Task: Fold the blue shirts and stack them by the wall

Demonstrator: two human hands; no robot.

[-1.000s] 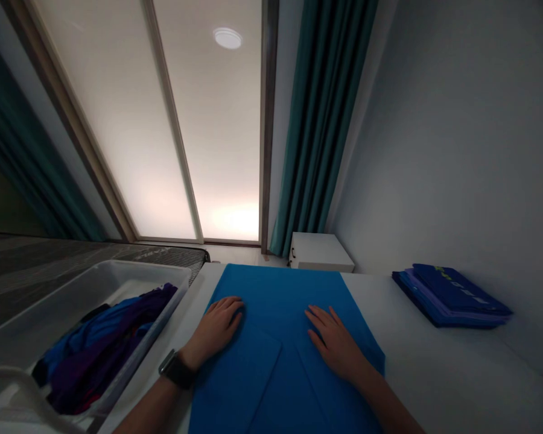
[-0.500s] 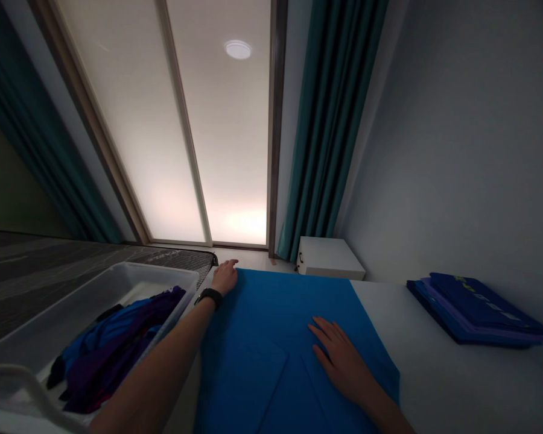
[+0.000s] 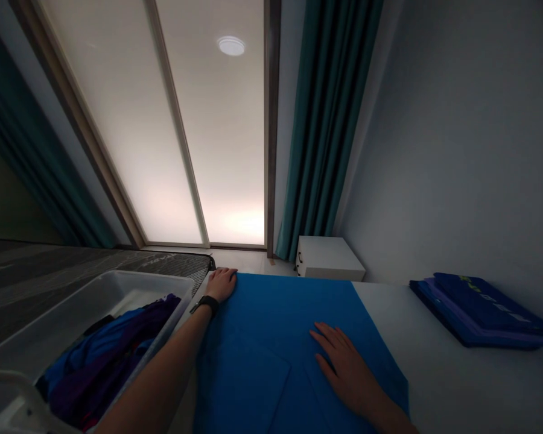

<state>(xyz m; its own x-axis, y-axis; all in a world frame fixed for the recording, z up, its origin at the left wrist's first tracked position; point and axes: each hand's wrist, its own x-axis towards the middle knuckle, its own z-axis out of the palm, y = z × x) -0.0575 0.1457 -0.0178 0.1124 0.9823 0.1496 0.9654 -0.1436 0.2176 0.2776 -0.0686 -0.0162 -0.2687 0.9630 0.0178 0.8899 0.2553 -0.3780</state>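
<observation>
A blue garment (image 3: pixel 298 301) is spread smooth on the white table, with two flat folded flaps showing near its lower part. At its far left corner lies my left hand (image 3: pixel 221 283), a dark watch on its wrist, palm down with the fingers stretched over the edge of the cloth. My right hand (image 3: pixel 344 364) rests flat on the right half of the garment, fingers spread and thumb apart. Neither hand grips the cloth. The garment's near end runs out of view at the bottom.
On my left stands a translucent plastic bin (image 3: pixel 81 295) holding crumpled blue and purple clothes (image 3: pixel 117 349). A stack of folded blue and purple clothes (image 3: pixel 484 313) lies on the table's right side. Beyond the table are a white cabinet (image 3: pixel 328 256), teal curtains (image 3: pixel 326 132) and frosted sliding doors (image 3: pixel 226 150).
My left hand has settled at the corner, its raised fingers lowered onto the cloth's edge. My right hand stays flat on the garment. The view has shifted slightly.
</observation>
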